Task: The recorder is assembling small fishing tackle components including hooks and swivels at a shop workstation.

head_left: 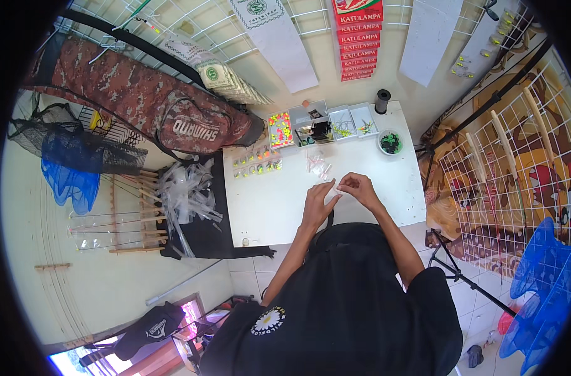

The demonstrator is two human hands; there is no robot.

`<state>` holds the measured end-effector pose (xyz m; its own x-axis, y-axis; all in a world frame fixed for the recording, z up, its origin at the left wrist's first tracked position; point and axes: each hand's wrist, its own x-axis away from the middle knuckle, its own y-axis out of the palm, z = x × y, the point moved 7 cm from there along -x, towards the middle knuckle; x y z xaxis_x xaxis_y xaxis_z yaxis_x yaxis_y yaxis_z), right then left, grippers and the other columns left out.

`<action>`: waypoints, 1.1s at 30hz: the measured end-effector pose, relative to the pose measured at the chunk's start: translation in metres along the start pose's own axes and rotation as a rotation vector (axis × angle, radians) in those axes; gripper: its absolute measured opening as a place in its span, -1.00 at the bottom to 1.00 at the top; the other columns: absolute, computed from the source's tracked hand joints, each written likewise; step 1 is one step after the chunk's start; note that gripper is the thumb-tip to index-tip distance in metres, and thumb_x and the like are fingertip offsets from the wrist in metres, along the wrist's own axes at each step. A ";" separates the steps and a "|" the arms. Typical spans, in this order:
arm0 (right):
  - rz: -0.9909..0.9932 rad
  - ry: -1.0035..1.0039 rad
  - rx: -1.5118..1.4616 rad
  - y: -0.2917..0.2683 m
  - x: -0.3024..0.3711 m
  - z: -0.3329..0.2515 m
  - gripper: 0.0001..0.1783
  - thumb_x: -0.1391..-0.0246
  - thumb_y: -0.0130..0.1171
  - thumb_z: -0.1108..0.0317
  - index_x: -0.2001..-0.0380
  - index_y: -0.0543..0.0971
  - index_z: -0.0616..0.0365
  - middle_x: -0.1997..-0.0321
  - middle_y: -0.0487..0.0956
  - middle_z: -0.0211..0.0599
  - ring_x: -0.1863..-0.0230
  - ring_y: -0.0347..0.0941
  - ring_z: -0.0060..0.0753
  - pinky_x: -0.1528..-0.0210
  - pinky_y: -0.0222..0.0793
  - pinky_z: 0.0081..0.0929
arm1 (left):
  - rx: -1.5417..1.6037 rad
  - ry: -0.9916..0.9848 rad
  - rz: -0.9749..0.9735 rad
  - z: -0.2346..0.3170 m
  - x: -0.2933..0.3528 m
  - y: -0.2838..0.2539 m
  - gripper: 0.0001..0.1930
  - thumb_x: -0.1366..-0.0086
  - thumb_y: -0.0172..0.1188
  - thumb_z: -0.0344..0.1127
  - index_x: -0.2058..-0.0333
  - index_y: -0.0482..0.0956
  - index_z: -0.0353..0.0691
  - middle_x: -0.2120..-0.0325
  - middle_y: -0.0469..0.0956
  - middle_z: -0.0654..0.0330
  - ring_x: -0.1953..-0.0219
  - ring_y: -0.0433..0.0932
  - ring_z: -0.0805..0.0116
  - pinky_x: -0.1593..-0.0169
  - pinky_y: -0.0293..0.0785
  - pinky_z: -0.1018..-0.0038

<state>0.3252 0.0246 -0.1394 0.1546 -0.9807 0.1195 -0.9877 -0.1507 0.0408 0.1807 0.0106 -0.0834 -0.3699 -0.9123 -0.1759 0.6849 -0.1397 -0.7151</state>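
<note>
Over the white table point(260, 210), my left hand point(318, 204) and my right hand point(362, 190) come together, fingertips closed close to each other. Between them is something small and pale, perhaps clear plastic; its kind is too small to tell. Just beyond my left hand lie small clear plastic packets point(318, 165) with a little red on them. Farther left, several small packed fishing lures point(258, 165) are laid out in rows on the tabletop.
Along the table's back stand a tray of bright coloured beads point(279, 130), a grey bin point(309, 113), white trays point(343, 123), a tub with green pieces point(391, 143) and a black cylinder point(382, 100). A camouflage rod bag point(141, 97) hangs left; a wire grid point(486, 182) stands right.
</note>
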 end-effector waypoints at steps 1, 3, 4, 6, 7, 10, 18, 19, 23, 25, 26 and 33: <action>-0.007 -0.009 0.020 0.000 0.000 -0.001 -0.87 -0.06 0.28 0.43 0.35 0.59 0.27 0.39 0.62 -0.40 0.33 0.50 -0.67 0.24 0.43 -0.64 | 0.003 -0.007 -0.003 0.000 -0.001 0.000 -0.52 -0.14 0.31 -0.22 -0.03 0.52 -0.25 0.10 0.56 0.06 0.03 0.48 0.12 -0.08 0.31 0.29; -0.012 -0.017 0.039 0.000 0.000 -0.001 -0.86 -0.06 0.28 0.43 0.34 0.61 0.28 0.39 0.62 -0.40 0.34 0.50 -0.68 0.25 0.43 -0.65 | 0.006 -0.012 -0.008 0.000 -0.002 0.000 -0.53 -0.14 0.31 -0.23 -0.02 0.53 -0.25 0.10 0.56 0.05 0.03 0.48 0.11 -0.09 0.30 0.29; -0.028 -0.001 0.052 0.001 0.000 -0.002 -0.86 -0.07 0.28 0.41 0.35 0.62 0.28 0.40 0.63 -0.40 0.34 0.49 -0.68 0.25 0.43 -0.65 | -0.006 0.012 -0.002 0.001 -0.003 0.000 -0.53 -0.13 0.32 -0.25 -0.02 0.52 -0.27 0.12 0.56 0.07 0.05 0.48 0.13 -0.06 0.31 0.30; -0.044 0.015 0.065 0.002 0.000 -0.005 -0.85 -0.07 0.27 0.40 0.35 0.64 0.28 0.41 0.63 -0.39 0.34 0.49 -0.69 0.25 0.43 -0.65 | -0.018 0.036 0.003 0.002 -0.004 0.000 -0.52 -0.12 0.32 -0.26 -0.02 0.52 -0.28 0.14 0.56 0.09 0.08 0.48 0.15 -0.04 0.32 0.31; -0.055 0.059 0.114 0.003 0.000 -0.004 -0.83 -0.08 0.27 0.37 0.34 0.65 0.28 0.42 0.63 -0.38 0.34 0.50 -0.68 0.24 0.43 -0.63 | -0.020 0.034 0.004 0.002 -0.005 0.000 -0.53 -0.12 0.32 -0.27 -0.02 0.53 -0.28 0.15 0.56 0.09 0.08 0.48 0.15 -0.03 0.32 0.31; -0.077 0.078 0.146 0.006 0.001 -0.007 -0.80 -0.09 0.26 0.34 0.33 0.65 0.28 0.44 0.64 -0.36 0.36 0.50 -0.65 0.24 0.43 -0.61 | -0.016 0.019 -0.008 0.000 -0.006 0.000 -0.53 -0.12 0.32 -0.25 -0.01 0.53 -0.27 0.16 0.56 0.09 0.07 0.49 0.15 -0.04 0.31 0.31; -0.043 0.124 0.064 0.003 0.000 -0.001 -0.79 -0.11 0.23 0.31 0.33 0.64 0.26 0.43 0.61 -0.42 0.36 0.45 -0.63 0.24 0.37 -0.59 | -0.029 0.009 -0.015 -0.002 -0.009 -0.001 -0.50 -0.13 0.33 -0.21 -0.04 0.51 -0.25 0.11 0.57 0.10 0.06 0.50 0.17 -0.06 0.31 0.31; -0.058 0.132 0.017 0.005 0.000 -0.001 -0.79 -0.11 0.23 0.30 0.33 0.64 0.25 0.42 0.61 -0.43 0.35 0.45 -0.63 0.24 0.36 -0.59 | -0.008 -0.006 -0.018 -0.002 -0.009 -0.001 -0.48 -0.12 0.33 -0.19 -0.05 0.50 -0.24 0.11 0.58 0.10 0.06 0.50 0.17 -0.06 0.30 0.31; -0.065 0.143 0.011 0.008 -0.001 -0.003 -0.79 -0.11 0.23 0.29 0.34 0.64 0.24 0.42 0.60 -0.45 0.34 0.43 -0.65 0.24 0.35 -0.60 | 0.031 -0.035 -0.016 -0.003 -0.010 -0.001 -0.48 -0.10 0.35 -0.23 -0.05 0.50 -0.24 0.12 0.58 0.10 0.08 0.49 0.18 -0.07 0.29 0.34; -0.060 0.141 0.035 0.006 -0.003 -0.002 -0.79 -0.10 0.24 0.28 0.34 0.65 0.24 0.42 0.60 -0.45 0.33 0.43 -0.65 0.23 0.34 -0.61 | 0.063 -0.034 -0.005 -0.003 -0.012 -0.001 -0.48 -0.09 0.36 -0.25 -0.05 0.51 -0.22 0.13 0.59 0.10 0.10 0.51 0.20 -0.05 0.32 0.34; -0.052 0.136 0.060 0.003 -0.003 -0.002 -0.78 -0.10 0.25 0.28 0.33 0.65 0.23 0.42 0.60 -0.45 0.31 0.43 -0.65 0.22 0.34 -0.61 | 0.096 -0.029 0.005 -0.002 -0.013 -0.001 -0.48 -0.08 0.37 -0.27 -0.05 0.51 -0.21 0.14 0.59 0.10 0.13 0.52 0.21 -0.03 0.35 0.35; -0.048 0.135 -0.022 0.002 -0.004 -0.001 -0.79 -0.10 0.22 0.30 0.29 0.66 0.22 0.41 0.61 -0.46 0.36 0.40 -0.67 0.26 0.31 -0.64 | 0.297 -0.112 0.009 -0.020 -0.017 -0.004 -0.53 -0.01 0.42 -0.31 0.04 0.59 -0.20 0.20 0.60 0.11 0.24 0.56 0.21 0.14 0.48 0.36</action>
<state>0.3223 0.0285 -0.1386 0.2049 -0.9465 0.2492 -0.9786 -0.1930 0.0715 0.1718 0.0342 -0.0916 -0.3028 -0.9485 -0.0936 0.8474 -0.2230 -0.4819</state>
